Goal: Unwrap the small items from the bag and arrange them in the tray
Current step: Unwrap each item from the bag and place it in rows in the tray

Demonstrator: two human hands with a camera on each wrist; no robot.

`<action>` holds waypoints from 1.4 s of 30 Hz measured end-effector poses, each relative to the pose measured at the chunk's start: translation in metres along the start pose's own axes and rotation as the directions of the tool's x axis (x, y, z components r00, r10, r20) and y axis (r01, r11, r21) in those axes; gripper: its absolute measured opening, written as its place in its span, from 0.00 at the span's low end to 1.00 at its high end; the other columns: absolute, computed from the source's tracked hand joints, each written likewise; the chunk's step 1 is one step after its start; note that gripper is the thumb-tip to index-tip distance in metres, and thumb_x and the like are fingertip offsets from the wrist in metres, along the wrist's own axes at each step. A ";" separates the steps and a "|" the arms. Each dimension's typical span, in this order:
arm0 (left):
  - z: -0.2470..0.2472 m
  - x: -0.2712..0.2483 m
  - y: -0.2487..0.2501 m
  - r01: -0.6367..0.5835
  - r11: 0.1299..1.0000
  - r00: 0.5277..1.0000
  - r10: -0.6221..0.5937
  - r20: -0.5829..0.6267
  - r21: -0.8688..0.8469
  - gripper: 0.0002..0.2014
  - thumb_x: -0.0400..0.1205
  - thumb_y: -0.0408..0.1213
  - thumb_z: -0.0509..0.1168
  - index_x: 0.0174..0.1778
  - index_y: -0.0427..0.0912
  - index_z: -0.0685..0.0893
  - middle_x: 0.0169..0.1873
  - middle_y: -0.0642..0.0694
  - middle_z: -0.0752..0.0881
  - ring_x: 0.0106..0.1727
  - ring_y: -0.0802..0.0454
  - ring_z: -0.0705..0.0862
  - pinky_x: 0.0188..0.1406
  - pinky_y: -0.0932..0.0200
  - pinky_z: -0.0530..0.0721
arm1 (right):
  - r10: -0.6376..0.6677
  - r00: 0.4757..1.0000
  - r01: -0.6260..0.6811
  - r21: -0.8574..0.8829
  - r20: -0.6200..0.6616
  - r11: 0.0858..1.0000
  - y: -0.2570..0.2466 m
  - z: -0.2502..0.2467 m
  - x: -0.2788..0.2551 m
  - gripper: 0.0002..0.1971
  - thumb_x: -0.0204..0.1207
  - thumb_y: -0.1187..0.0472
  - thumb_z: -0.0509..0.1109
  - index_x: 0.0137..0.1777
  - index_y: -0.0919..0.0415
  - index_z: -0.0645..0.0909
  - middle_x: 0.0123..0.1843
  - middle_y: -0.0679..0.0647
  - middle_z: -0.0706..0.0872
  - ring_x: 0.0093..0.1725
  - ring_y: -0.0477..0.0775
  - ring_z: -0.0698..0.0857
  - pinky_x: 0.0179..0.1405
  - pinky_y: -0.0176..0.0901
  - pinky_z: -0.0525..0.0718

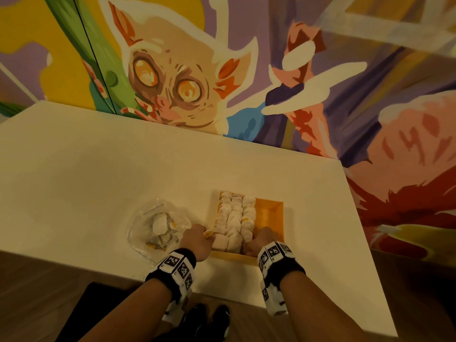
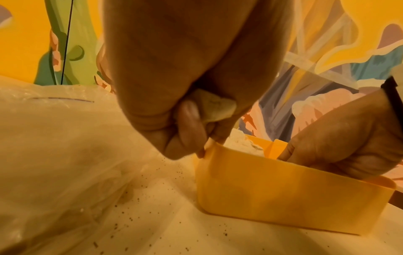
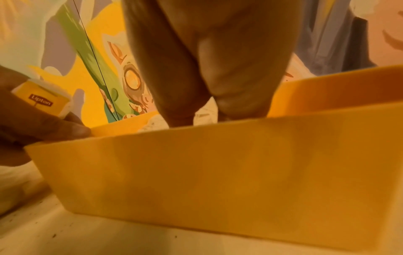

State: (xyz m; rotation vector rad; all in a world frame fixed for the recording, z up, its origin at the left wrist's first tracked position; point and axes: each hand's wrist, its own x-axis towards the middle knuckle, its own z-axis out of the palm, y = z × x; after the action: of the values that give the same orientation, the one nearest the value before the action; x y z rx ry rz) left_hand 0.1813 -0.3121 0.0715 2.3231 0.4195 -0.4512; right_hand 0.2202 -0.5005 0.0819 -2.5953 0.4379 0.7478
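Left hand [image 1: 197,239] pinches a light, soft tea bag [image 2: 214,107] beside the yellow tray [image 2: 283,195], best held by its paper tag, while the right hand [image 1: 262,240] dips inside, grip hidden.

- Warm, dim yellowish light is tinting every view.
- The bench [image 1: 98,174] is showing soft shadows.
- Wide-angle distortion is bending the head view's edges.
- Wrist views are looking soft and blurry close up.
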 end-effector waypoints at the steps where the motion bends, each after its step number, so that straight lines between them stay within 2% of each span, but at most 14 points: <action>1: -0.001 -0.001 0.001 -0.004 1.000 1.000 0.004 -0.004 0.007 0.14 0.83 0.46 0.63 0.33 0.43 0.77 0.40 0.39 0.86 0.41 0.43 0.81 0.36 0.57 0.71 | -0.014 1.000 0.014 -0.005 -0.011 1.000 0.002 0.000 -0.001 0.14 0.63 0.53 0.81 0.43 0.61 0.86 0.41 0.54 0.86 0.37 0.55 0.82 0.20 0.34 0.69; 5: -0.008 -0.007 0.006 -0.034 0.999 0.999 0.033 -0.037 -0.019 0.17 0.83 0.42 0.62 0.28 0.45 0.74 0.30 0.48 0.80 0.36 0.47 0.78 0.31 0.59 0.69 | -0.079 0.996 0.079 -0.017 -0.046 0.997 0.005 -0.003 -0.006 0.14 0.65 0.52 0.79 0.37 0.58 0.78 0.37 0.53 0.82 0.37 0.55 0.81 0.21 0.35 0.69; 8: -0.014 -0.009 0.011 -0.077 0.995 0.995 0.074 -0.066 -0.057 0.16 0.84 0.41 0.61 0.29 0.43 0.76 0.27 0.49 0.79 0.31 0.51 0.76 0.26 0.60 0.66 | -0.118 0.989 0.116 -0.022 -0.084 0.993 -0.001 -0.011 -0.009 0.12 0.73 0.52 0.74 0.50 0.58 0.78 0.46 0.54 0.84 0.43 0.54 0.81 0.35 0.40 0.79; 10: -0.019 -0.011 0.014 -0.133 0.987 0.990 0.127 -0.067 -0.094 0.15 0.84 0.41 0.61 0.31 0.42 0.78 0.28 0.48 0.81 0.31 0.52 0.77 0.25 0.62 0.68 | -0.194 0.968 0.211 0.101 -0.156 0.972 -0.008 -0.012 -0.010 0.12 0.76 0.55 0.71 0.57 0.56 0.78 0.52 0.53 0.86 0.47 0.53 0.84 0.39 0.37 0.78; 11: -0.021 -0.011 0.015 -0.163 0.980 0.986 0.157 -0.060 -0.111 0.15 0.84 0.41 0.61 0.33 0.40 0.80 0.30 0.46 0.83 0.32 0.51 0.79 0.27 0.61 0.70 | -0.260 0.944 0.303 0.215 -0.204 0.929 -0.013 -0.013 -0.014 0.09 0.77 0.56 0.72 0.55 0.55 0.79 0.51 0.51 0.87 0.47 0.51 0.85 0.38 0.33 0.78; 13: -0.024 -0.012 0.017 -0.226 0.965 0.974 0.224 -0.023 -0.134 0.14 0.84 0.41 0.62 0.36 0.37 0.81 0.32 0.44 0.84 0.33 0.49 0.79 0.32 0.57 0.72 | -0.426 0.867 0.498 0.442 -0.258 0.746 -0.024 -0.012 -0.027 0.06 0.77 0.58 0.73 0.51 0.55 0.83 0.49 0.47 0.87 0.49 0.45 0.86 0.41 0.29 0.80; 15: -0.027 -0.013 0.018 -0.285 0.947 0.956 0.291 0.022 -0.148 0.13 0.84 0.39 0.63 0.33 0.41 0.80 0.30 0.47 0.83 0.32 0.51 0.78 0.32 0.55 0.72 | -0.589 0.781 0.586 0.572 -0.209 0.574 -0.032 -0.011 -0.043 0.07 0.75 0.57 0.76 0.52 0.52 0.86 0.50 0.47 0.88 0.51 0.40 0.85 0.47 0.33 0.84; 19: -0.033 -0.016 0.017 -0.352 0.918 0.922 0.373 0.098 -0.182 0.07 0.83 0.35 0.64 0.43 0.38 0.85 0.39 0.43 0.89 0.41 0.43 0.85 0.41 0.46 0.82 | -0.712 0.688 0.650 0.554 -0.139 0.520 -0.034 -0.004 -0.047 0.08 0.73 0.58 0.78 0.51 0.48 0.88 0.50 0.51 0.89 0.52 0.47 0.87 0.54 0.44 0.87; 22: -0.036 -0.021 0.017 -0.389 0.901 0.902 0.415 0.122 -0.191 0.11 0.82 0.45 0.65 0.46 0.41 0.85 0.42 0.43 0.89 0.45 0.42 0.86 0.44 0.45 0.83 | -0.677 0.708 0.654 0.544 -0.199 0.525 -0.032 -0.001 -0.042 0.05 0.74 0.59 0.77 0.49 0.53 0.90 0.48 0.51 0.91 0.51 0.50 0.88 0.54 0.48 0.86; 27: -0.040 -0.022 0.011 -0.375 0.899 0.903 0.409 0.130 -0.225 0.18 0.79 0.60 0.61 0.49 0.49 0.85 0.42 0.47 0.89 0.48 0.46 0.87 0.53 0.41 0.84 | -0.598 0.753 0.628 0.570 -0.274 0.530 -0.030 -0.010 -0.040 0.02 0.75 0.59 0.76 0.45 0.52 0.87 0.47 0.47 0.90 0.49 0.45 0.87 0.47 0.33 0.83; 30: -0.044 -0.024 0.009 -0.357 0.910 0.917 0.384 0.104 -0.213 0.06 0.83 0.52 0.65 0.48 0.57 0.83 0.35 0.51 0.86 0.41 0.52 0.85 0.47 0.53 0.83 | -0.541 0.771 0.620 0.593 -0.337 0.514 -0.025 -0.015 -0.038 0.06 0.74 0.60 0.77 0.41 0.46 0.85 0.43 0.43 0.89 0.48 0.45 0.87 0.48 0.32 0.83; 34: -0.050 -0.026 0.013 -0.375 0.877 0.922 0.387 -0.021 -0.299 0.11 0.80 0.48 0.70 0.58 0.59 0.83 0.28 0.53 0.84 0.40 0.56 0.86 0.47 0.66 0.79 | -0.582 0.738 0.664 0.521 -0.341 0.536 -0.021 -0.020 -0.039 0.08 0.74 0.61 0.77 0.42 0.45 0.84 0.38 0.43 0.87 0.43 0.45 0.86 0.44 0.34 0.83; 38: -0.051 -0.022 0.023 -0.459 0.851 0.887 0.453 -0.089 -0.255 0.02 0.80 0.42 0.71 0.46 0.52 0.89 0.25 0.56 0.77 0.29 0.61 0.75 0.36 0.66 0.74 | -0.646 0.694 0.706 0.476 -0.319 0.524 -0.022 -0.023 -0.042 0.12 0.75 0.62 0.76 0.41 0.41 0.83 0.37 0.41 0.86 0.39 0.36 0.83 0.43 0.30 0.81; 42: -0.054 -0.021 0.027 -0.489 0.856 0.870 0.465 -0.166 -0.168 0.05 0.80 0.44 0.71 0.39 0.51 0.90 0.28 0.53 0.82 0.30 0.62 0.75 0.32 0.72 0.71 | -0.598 0.725 0.674 0.532 -0.342 0.512 -0.023 -0.016 -0.038 0.12 0.74 0.64 0.77 0.41 0.43 0.83 0.37 0.43 0.86 0.39 0.40 0.83 0.43 0.33 0.81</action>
State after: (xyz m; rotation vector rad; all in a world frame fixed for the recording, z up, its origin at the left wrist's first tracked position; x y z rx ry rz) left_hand 0.1847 -0.2963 0.1330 2.1542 -0.0677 -0.0203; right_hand 0.2060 -0.4807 0.1222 -1.9060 -0.2447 0.1248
